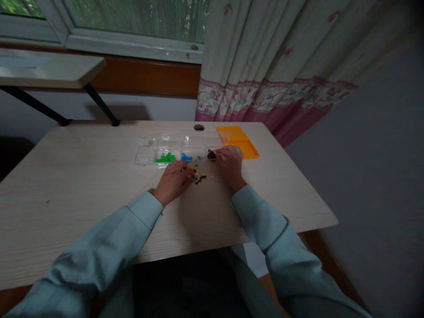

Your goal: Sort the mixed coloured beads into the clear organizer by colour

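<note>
A clear plastic compartment box (192,142) lies on the table. Green pieces (166,157) fill one front compartment, blue pieces (187,157) another, and dark brown pieces (212,154) the one at the right end. My right hand (231,163) reaches that right-end compartment with thumb and fingertips pinched together; anything between them is too small to make out. In front of the box lies a loose pile of small yellow and dark pieces (200,177). My left hand (174,180) rests at the pile's left side, its fingers bent and close together, the tips partly hidden among the pieces.
An orange tray (243,143) sits behind my right hand, partly under the box's clear plastic. A raised shelf (66,73) on black legs stands at the back left. The table (99,190) has a round hole (199,127) near its back edge. A curtain (251,84) hangs behind.
</note>
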Action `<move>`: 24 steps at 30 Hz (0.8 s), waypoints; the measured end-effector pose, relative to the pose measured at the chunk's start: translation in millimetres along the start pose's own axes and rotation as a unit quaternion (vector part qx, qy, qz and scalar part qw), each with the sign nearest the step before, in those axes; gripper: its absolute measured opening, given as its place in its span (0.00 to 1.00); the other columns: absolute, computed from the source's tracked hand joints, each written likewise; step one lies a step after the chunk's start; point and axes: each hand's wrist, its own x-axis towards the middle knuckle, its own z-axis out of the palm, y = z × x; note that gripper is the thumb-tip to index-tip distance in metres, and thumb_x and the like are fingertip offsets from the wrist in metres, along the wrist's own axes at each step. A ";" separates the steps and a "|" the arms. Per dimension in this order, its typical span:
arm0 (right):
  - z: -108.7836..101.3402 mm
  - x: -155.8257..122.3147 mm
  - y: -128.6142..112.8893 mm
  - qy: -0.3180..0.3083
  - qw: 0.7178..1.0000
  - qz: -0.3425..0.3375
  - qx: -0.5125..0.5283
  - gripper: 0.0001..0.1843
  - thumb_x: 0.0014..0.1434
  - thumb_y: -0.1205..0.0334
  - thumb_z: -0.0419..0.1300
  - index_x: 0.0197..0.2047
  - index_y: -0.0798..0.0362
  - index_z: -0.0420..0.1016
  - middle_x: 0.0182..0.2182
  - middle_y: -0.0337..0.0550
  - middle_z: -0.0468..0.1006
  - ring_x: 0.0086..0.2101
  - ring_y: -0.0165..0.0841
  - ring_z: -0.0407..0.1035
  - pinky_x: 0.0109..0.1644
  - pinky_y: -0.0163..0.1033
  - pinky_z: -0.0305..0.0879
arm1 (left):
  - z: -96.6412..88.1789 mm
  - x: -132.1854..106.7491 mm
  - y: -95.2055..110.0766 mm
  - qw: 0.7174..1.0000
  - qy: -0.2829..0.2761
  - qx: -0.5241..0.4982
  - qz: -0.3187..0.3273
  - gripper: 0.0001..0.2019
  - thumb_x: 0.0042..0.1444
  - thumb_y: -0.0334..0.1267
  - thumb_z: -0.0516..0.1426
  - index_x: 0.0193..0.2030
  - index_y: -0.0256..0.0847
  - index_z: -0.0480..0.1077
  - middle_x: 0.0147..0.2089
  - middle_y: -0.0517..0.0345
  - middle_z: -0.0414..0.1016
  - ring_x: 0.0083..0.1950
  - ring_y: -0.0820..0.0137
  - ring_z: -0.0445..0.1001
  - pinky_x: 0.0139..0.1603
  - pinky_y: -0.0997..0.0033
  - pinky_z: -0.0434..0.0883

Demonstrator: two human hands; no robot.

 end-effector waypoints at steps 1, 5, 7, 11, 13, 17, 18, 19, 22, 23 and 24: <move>-0.4 0.0 -0.6 -0.002 1.000 0.001 0.001 0.13 0.63 0.54 0.55 0.37 0.48 0.80 0.37 0.45 0.77 0.42 0.40 0.64 0.48 0.48 0.55 | 0.0 0.2 0.6 1.000 -0.001 0.005 0.000 0.07 0.59 0.37 0.58 0.42 0.44 0.75 0.42 0.50 0.68 0.45 0.60 0.65 0.47 0.57 0.65; -3.7 -0.2 -6.4 -0.003 1.000 -0.009 0.007 0.14 0.63 0.53 0.55 0.37 0.48 0.81 0.36 0.45 0.77 0.41 0.40 0.64 0.47 0.47 0.56 | 0.9 1.4 2.8 1.000 -0.005 0.017 0.005 0.06 0.58 0.35 0.57 0.41 0.43 0.75 0.42 0.49 0.69 0.45 0.59 0.65 0.47 0.57 0.65; -5.7 -1.2 -11.5 -0.012 0.999 -0.043 0.026 0.13 0.63 0.53 0.56 0.36 0.49 0.81 0.35 0.44 0.78 0.40 0.38 0.65 0.46 0.46 0.57 | 1.3 1.8 2.6 1.000 -0.002 0.014 0.001 0.06 0.59 0.35 0.57 0.40 0.42 0.75 0.41 0.49 0.69 0.44 0.59 0.66 0.47 0.57 0.65; -8.5 -7.3 -25.1 -0.057 0.979 -0.174 0.092 0.11 0.63 0.56 0.57 0.39 0.49 0.81 0.35 0.42 0.79 0.40 0.35 0.67 0.50 0.44 0.59 | 0.7 2.0 -1.6 0.999 0.038 -0.020 -0.026 0.06 0.61 0.36 0.55 0.39 0.40 0.73 0.39 0.51 0.69 0.44 0.60 0.66 0.47 0.58 0.65; -8.8 -11.5 -32.1 -0.083 0.964 -0.228 0.112 0.11 0.63 0.57 0.57 0.42 0.47 0.80 0.36 0.42 0.79 0.41 0.34 0.67 0.53 0.44 0.59 | 0.5 2.1 -4.6 0.995 0.076 -0.049 -0.040 0.07 0.62 0.37 0.54 0.40 0.40 0.72 0.39 0.51 0.69 0.45 0.62 0.66 0.48 0.59 0.65; -7.3 -17.1 -42.0 -0.110 0.951 -0.265 0.110 0.13 0.63 0.56 0.57 0.48 0.46 0.78 0.36 0.42 0.79 0.42 0.35 0.67 0.52 0.44 0.60 | 2.8 2.8 -8.4 0.984 0.126 -0.101 -0.068 0.08 0.63 0.39 0.52 0.38 0.40 0.71 0.38 0.54 0.68 0.44 0.65 0.67 0.47 0.62 0.66; -6.7 -17.6 -43.2 -0.109 0.952 -0.266 0.105 0.13 0.63 0.55 0.57 0.48 0.46 0.79 0.35 0.42 0.78 0.42 0.35 0.67 0.51 0.44 0.60 | 3.8 3.0 -8.7 0.983 0.129 -0.108 -0.072 0.08 0.64 0.39 0.52 0.38 0.40 0.70 0.37 0.54 0.68 0.43 0.65 0.67 0.46 0.62 0.67; -6.2 -17.8 -44.1 -0.106 0.953 -0.267 0.102 0.13 0.64 0.55 0.56 0.47 0.46 0.79 0.35 0.42 0.78 0.41 0.35 0.67 0.50 0.43 0.60 | 4.7 3.2 -8.8 0.982 0.130 -0.112 -0.072 0.09 0.64 0.39 0.52 0.37 0.40 0.70 0.36 0.54 0.68 0.42 0.66 0.67 0.46 0.63 0.67; -5.5 -17.5 -44.8 -0.080 0.952 -0.275 0.104 0.12 0.65 0.57 0.56 0.44 0.47 0.80 0.33 0.42 0.79 0.40 0.34 0.67 0.49 0.42 0.61 | 6.7 3.6 -8.3 0.982 0.129 -0.120 -0.063 0.08 0.64 0.39 0.51 0.37 0.40 0.69 0.36 0.55 0.68 0.42 0.66 0.66 0.45 0.64 0.67; -5.4 -17.4 -44.9 -0.071 0.951 -0.281 0.107 0.11 0.65 0.57 0.56 0.43 0.48 0.80 0.32 0.42 0.79 0.40 0.34 0.67 0.49 0.42 0.61 | 6.9 3.8 -8.1 0.982 0.129 -0.122 -0.060 0.08 0.64 0.38 0.51 0.37 0.40 0.69 0.36 0.55 0.68 0.42 0.67 0.66 0.45 0.64 0.67; -5.3 -17.4 -45.0 -0.063 0.950 -0.287 0.111 0.11 0.64 0.57 0.57 0.42 0.49 0.80 0.32 0.42 0.79 0.40 0.34 0.67 0.49 0.41 0.61 | 6.8 3.9 -7.9 0.982 0.127 -0.125 -0.059 0.08 0.64 0.38 0.51 0.37 0.39 0.70 0.36 0.55 0.68 0.41 0.67 0.66 0.45 0.64 0.67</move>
